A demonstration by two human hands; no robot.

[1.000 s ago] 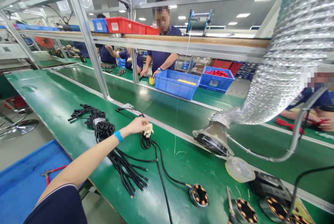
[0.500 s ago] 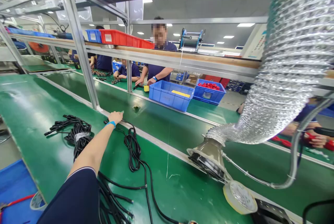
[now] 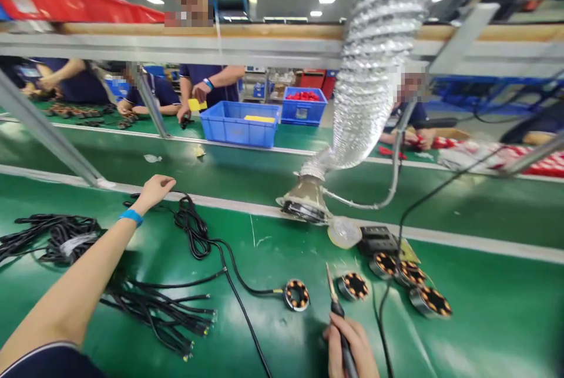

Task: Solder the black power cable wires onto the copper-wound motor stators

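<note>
My right hand (image 3: pixel 350 345) grips the handle of a soldering iron (image 3: pixel 337 305), whose bare tip points away from me between two motor stators. Left of the tip lies a stator (image 3: pixel 296 295) joined to a black cable (image 3: pixel 259 292). On its right sits another stator (image 3: pixel 353 287) with copper windings. My left hand (image 3: pixel 158 190) reaches out over the pale rail, its fingers loosely bent and apart, with nothing visible in them. Beside it is the coiled part of the cable (image 3: pixel 191 228). A small white scrap (image 3: pixel 152 158) rests on the green strip beyond.
Bundled black cables (image 3: pixel 66 240) lie at left under my forearm. A fume duct (image 3: pixel 304 198) stands by the solder spool (image 3: pixel 344 232), with several stators (image 3: pixel 429 301) to the right. Co-workers sit across, behind blue bins (image 3: pixel 240 125). Metal posts (image 3: pixel 53 131) cross the left.
The view has swung right and down, bringing my right hand, the soldering iron and the stators into sight. My left hand's fingers have loosened, and a white scrap now shows on the strip.
</note>
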